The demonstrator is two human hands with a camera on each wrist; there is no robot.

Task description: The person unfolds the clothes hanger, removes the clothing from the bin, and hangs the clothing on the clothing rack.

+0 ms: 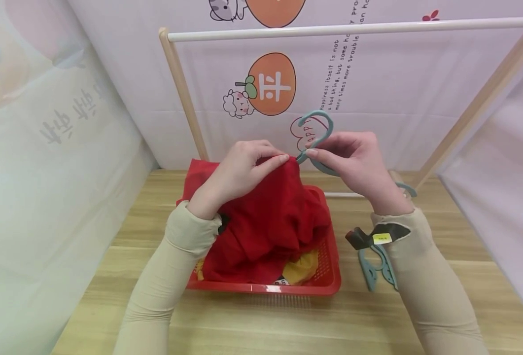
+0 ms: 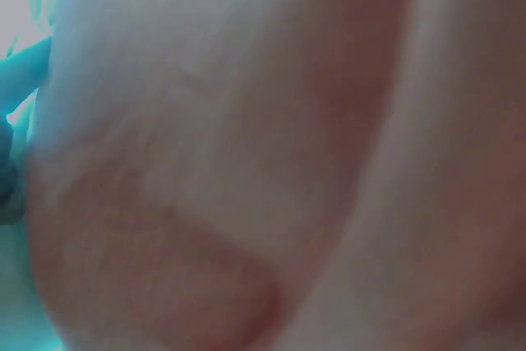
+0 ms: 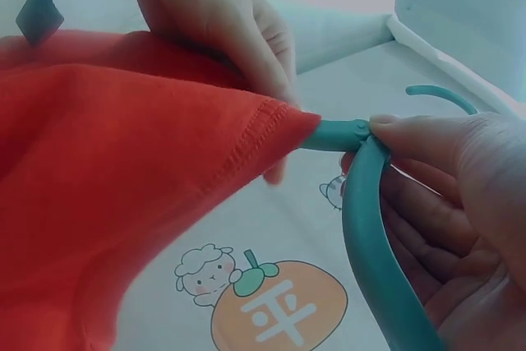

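Red garment (image 1: 265,212): soft-looking, probably light, best taken by its stitched edge (image 3: 246,145), left hand (image 1: 245,167) pinching it; teal hanger (image 3: 370,236): likely stiff, right hand (image 1: 356,162) pinching below the hook (image 1: 330,125)

On my screens I count two hands, left hand (image 1: 245,170) and right hand (image 1: 356,160), two sleeves (image 1: 430,276) and two black straps (image 1: 394,231). I make it three hangers: the held hanger (image 3: 366,219), the near hanger (image 1: 368,272) and the far hanger (image 1: 406,187). I also have one red garment (image 1: 261,227), one basket (image 1: 335,281), one rack (image 1: 354,30) with two posts (image 1: 183,93), and yellow cloth (image 1: 303,267) in two patches, one piece or two I can't tell.
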